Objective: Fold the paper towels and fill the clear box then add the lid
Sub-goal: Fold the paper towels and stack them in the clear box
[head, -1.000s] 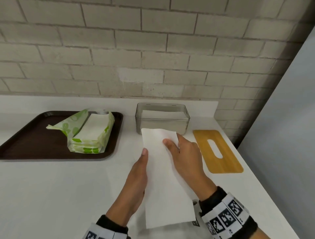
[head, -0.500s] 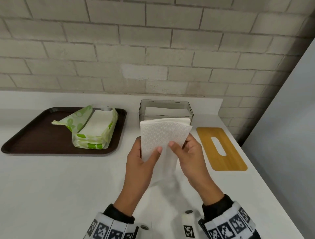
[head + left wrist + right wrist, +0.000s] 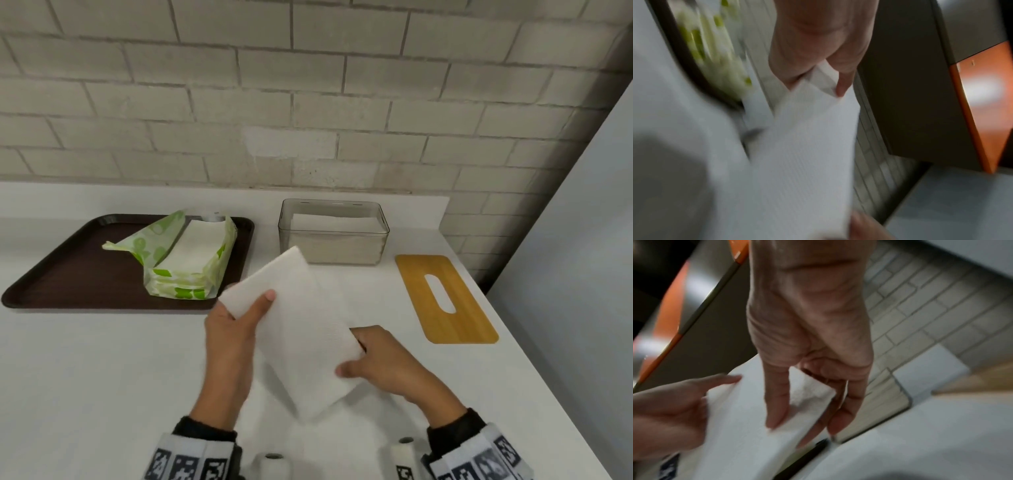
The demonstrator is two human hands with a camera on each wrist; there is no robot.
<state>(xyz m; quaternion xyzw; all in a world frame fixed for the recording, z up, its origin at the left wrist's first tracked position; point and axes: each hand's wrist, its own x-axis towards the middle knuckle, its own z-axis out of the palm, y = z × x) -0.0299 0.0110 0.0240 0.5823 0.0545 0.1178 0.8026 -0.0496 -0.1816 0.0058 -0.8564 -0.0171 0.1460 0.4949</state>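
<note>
A folded white paper towel (image 3: 301,329) hangs tilted above the counter, held between both hands. My left hand (image 3: 236,322) pinches its upper left corner, thumb on top; the left wrist view shows the same paper towel (image 3: 807,146) pinched. My right hand (image 3: 373,363) pinches the lower right edge, and the right wrist view shows the thumb over the paper towel (image 3: 756,418) with fingers beneath. The clear box (image 3: 334,236) stands at the back, with folded towels stacked inside. The wooden lid (image 3: 445,298), with an oval slot, lies flat to the right of the box.
A dark brown tray (image 3: 68,270) at the left holds an opened green and white pack of paper towels (image 3: 185,257). A brick wall runs behind the counter (image 3: 102,377). A grey panel (image 3: 582,240) stands past the counter's right edge.
One second ago the towel lay long and flat on the counter under both hands. It was folded in half and lifted upright, and now it is tilted, with the right hand lower.
</note>
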